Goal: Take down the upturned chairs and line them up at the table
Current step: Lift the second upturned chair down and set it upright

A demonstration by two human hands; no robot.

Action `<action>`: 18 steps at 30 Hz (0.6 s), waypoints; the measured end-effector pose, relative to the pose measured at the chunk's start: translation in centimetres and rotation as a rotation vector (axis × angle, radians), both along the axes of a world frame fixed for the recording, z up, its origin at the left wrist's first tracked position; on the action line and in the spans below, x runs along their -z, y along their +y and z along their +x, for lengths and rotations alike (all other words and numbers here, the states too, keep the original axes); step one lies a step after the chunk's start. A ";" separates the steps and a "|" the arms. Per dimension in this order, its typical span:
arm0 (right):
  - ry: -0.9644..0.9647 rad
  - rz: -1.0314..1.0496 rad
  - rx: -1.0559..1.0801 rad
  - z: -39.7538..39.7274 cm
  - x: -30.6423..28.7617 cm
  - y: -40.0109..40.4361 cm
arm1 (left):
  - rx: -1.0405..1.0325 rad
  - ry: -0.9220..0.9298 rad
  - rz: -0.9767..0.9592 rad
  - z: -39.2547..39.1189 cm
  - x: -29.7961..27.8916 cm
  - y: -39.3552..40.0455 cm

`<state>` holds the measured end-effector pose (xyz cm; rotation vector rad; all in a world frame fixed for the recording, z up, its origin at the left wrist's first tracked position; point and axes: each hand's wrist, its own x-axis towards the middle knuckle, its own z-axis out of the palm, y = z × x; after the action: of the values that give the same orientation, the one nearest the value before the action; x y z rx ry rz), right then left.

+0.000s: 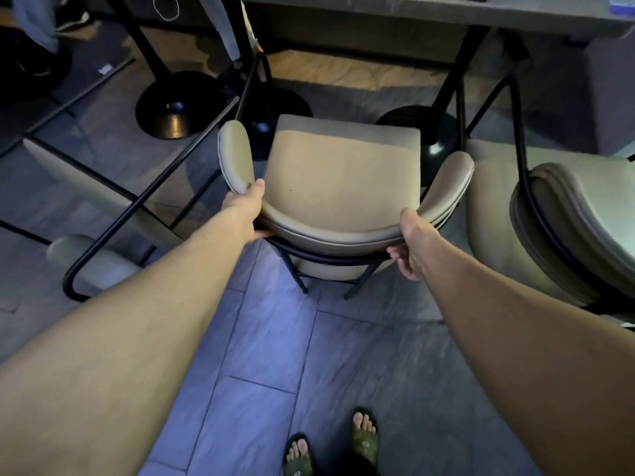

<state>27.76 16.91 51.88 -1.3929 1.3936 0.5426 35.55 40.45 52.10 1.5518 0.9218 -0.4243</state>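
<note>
Head view looks down on a grey tiled floor point(268, 338) that runs under a long counter point(412, 15) at the far edge, carried on black pedestal legs with round bases point(171, 111). At the centre stands an upright beige armchair point(340, 180) on its own black legs, its seat facing the counter and its curved back toward the person. To its right sits another beige chair point(563, 228) of the same kind, just beside it and only partly in frame. On the left an upturned chair point(103, 201) shows its black frame legs pointing up and toward the viewer; what it rests on I cannot tell.

Both arms reach out to the centre chair. The left hand point(245, 209) grips the left end of the backrest, thumb on top and fingers wrapped below the padded rim. The right hand point(412, 242) holds the right side of the backrest, fingers curled under its edge.

By my judgement the step in hand is placing this chair: it is down on the floor and needs squaring to the counter. The next move calls for a straight push forward, keeping it level with its right neighbour, then releasing and turning to the upturned chair on the left.
</note>
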 end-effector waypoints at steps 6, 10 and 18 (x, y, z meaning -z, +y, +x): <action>-0.148 0.188 -0.363 -3.9 -5.6 6.1 | 0.226 0.041 -0.187 -7.2 -6.1 6.5; -0.260 0.219 -0.459 -5.5 -10.4 13.5 | 0.227 -0.056 -0.154 -10.5 -11.7 14.4; -0.384 0.205 -0.562 -9.2 -17.6 30.3 | 0.221 -0.160 -0.098 -17.8 -20.5 32.6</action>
<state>18.57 47.24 69.45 -1.6156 0.6152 0.7084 17.70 73.08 72.61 1.5784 0.6004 -0.4862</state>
